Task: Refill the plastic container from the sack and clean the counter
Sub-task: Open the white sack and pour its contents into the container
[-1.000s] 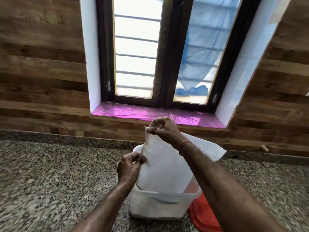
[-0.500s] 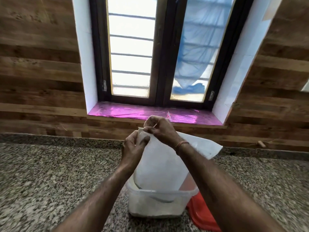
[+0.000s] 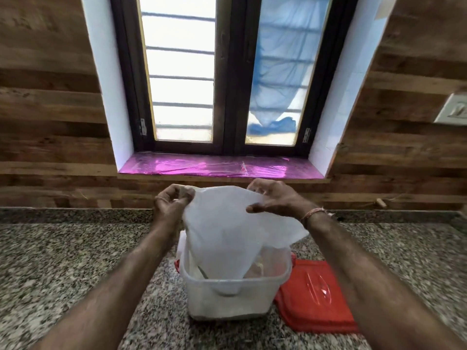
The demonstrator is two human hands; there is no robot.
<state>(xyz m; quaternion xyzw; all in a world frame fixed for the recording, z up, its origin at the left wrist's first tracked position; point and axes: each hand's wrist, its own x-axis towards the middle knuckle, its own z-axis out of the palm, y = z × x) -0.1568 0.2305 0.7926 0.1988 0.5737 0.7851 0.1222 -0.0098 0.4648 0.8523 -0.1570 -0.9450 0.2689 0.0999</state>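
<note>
- The left hand (image 3: 171,205) and the right hand (image 3: 275,200) both hold the top edge of the sack (image 3: 222,228), one at each upper corner, and the two hands are at about the same height.
- The left hand pinches its corner with curled fingers. The right hand grips the edge with the thumb below and the fingers over it.
- The sack hangs straight down from the hands, so its long axis is upright. Its narrow lower end is inside the plastic container (image 3: 227,304), directly under the hands.
- The container stands on the surface (image 3: 63,261), well apart from the back edge, and a red lid (image 3: 316,299) lies flat just beside it on the right.
- The sack is white, thin and limp, and looks almost empty.
- Something pale lies inside the container, possibly grain, but the translucent wall blurs it.
- Both hands are equally near, so I judge the next move is a shake or a lift upward.
</note>
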